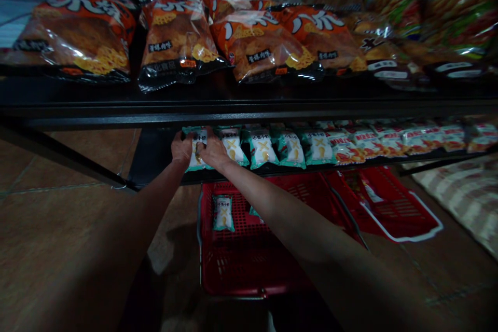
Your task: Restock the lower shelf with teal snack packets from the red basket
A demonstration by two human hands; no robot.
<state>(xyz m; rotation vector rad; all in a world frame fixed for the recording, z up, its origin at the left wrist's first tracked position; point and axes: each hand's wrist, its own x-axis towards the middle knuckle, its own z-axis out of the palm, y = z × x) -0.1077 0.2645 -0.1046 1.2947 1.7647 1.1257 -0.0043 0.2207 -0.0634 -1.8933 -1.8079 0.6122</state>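
Note:
At the left end of the lower shelf, my left hand [181,148] and my right hand [212,150] close around the two sides of a white and green snack bag [197,162]. The bag stands upright on the shelf, its edges partly covered by my fingers. A row of matching snack bags [263,148] runs to the right of it. Below my arms sits a red shopping basket [229,285]. One snack bag [223,212] of the same kind lies in it, and part of another green package [254,211] shows beside my right forearm.
Above, a black upper shelf [249,109] carries large orange chip bags [177,41] close over my hands. Red and white snack bags [385,140] continue along the lower shelf [150,161]. A second red basket [389,218] and a striped cloth-like item [459,197] are at right.

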